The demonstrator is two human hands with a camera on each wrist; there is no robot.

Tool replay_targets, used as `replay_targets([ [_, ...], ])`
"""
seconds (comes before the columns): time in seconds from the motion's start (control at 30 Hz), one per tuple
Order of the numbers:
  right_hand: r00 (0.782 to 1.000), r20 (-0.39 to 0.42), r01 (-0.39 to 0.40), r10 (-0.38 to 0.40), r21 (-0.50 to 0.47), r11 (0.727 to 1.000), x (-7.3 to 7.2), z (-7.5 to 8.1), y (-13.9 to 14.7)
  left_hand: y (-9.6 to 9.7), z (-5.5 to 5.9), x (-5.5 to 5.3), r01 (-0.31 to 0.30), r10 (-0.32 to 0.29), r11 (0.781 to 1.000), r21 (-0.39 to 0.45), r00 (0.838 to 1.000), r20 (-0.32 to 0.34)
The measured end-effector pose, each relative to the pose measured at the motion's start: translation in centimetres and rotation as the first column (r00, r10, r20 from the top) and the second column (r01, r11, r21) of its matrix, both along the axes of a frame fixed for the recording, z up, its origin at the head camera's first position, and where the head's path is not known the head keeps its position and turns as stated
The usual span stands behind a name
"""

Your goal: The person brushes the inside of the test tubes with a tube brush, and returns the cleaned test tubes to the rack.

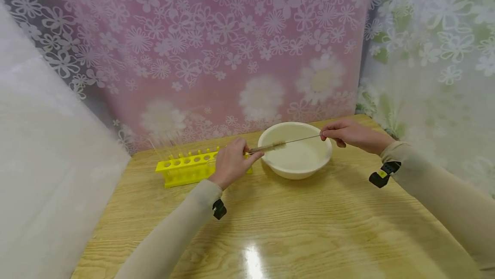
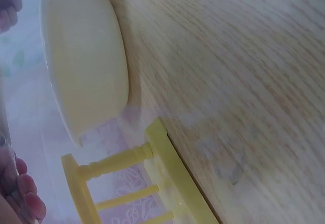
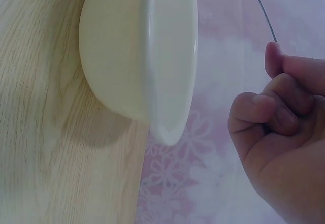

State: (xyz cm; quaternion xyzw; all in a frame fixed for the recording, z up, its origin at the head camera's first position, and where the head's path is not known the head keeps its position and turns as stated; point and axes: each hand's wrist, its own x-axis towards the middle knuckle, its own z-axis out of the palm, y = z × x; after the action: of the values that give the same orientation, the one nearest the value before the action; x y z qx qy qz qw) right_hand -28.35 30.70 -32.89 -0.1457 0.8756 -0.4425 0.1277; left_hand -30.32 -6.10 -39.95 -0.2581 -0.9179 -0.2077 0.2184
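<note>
My left hand [image 1: 233, 160] grips a clear glass test tube [image 1: 264, 148], held nearly level with its mouth toward the right. A test tube brush [image 1: 279, 144] lies along it, its tan bristles partly inside the tube and partly showing at the mouth. With thumb and index finger, my right hand [image 1: 349, 135] pinches the far end of the brush's thin twisted-wire handle [image 3: 264, 10]; its other fingers are curled in. Tube and brush are above a cream plastic basin [image 1: 297, 173]. Only curled fingertips of the left hand [image 2: 28, 191] appear at the left wrist view's edge.
A yellow test tube rack [image 1: 185, 173] stands left of the basin, partly behind my left hand. Thin clear tubes or rods [image 1: 164, 148] rise at its left end. The wooden table [image 1: 278, 223] meets a pink flowered curtain [image 1: 232, 55] at the back.
</note>
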Motion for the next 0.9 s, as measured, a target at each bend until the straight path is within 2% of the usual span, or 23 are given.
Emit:
replay_targets([
  [0.23, 1.0, 0.015, -0.027, 0.027, 0.01, 1.0, -0.5, -0.2, -1.6, 0.1, -0.2, 0.3, 0.001, -0.002, 1.0, 0.015, 0.999, 0.04],
  [0.4, 0.999, -0.002, -0.043, 0.043, 0.013, 0.999, -0.7, -0.3, -2.5, 0.2, -0.2, 0.5, -0.01, 0.01, 1.0, 0.012, 0.999, 0.042],
  [0.53, 0.999, -0.009, -0.042, 0.042, 0.019, 0.999, -0.7, -0.6, -3.5, 0.5, 0.0, 0.5, -0.009, 0.008, 1.0, 0.01, 0.999, 0.036],
  [0.73, 0.994, -0.028, -0.101, 0.102, 0.02, 0.995, -1.1, -1.1, -5.5, 1.4, 0.6, 0.6, 0.004, -0.004, 1.0, 0.002, 0.999, 0.032],
  [0.9, 0.995, -0.034, -0.094, 0.094, 0.019, 0.995, -1.1, -1.1, -6.2, 2.2, 0.9, 0.7, -0.008, 0.008, 1.0, -0.006, 0.999, 0.049],
])
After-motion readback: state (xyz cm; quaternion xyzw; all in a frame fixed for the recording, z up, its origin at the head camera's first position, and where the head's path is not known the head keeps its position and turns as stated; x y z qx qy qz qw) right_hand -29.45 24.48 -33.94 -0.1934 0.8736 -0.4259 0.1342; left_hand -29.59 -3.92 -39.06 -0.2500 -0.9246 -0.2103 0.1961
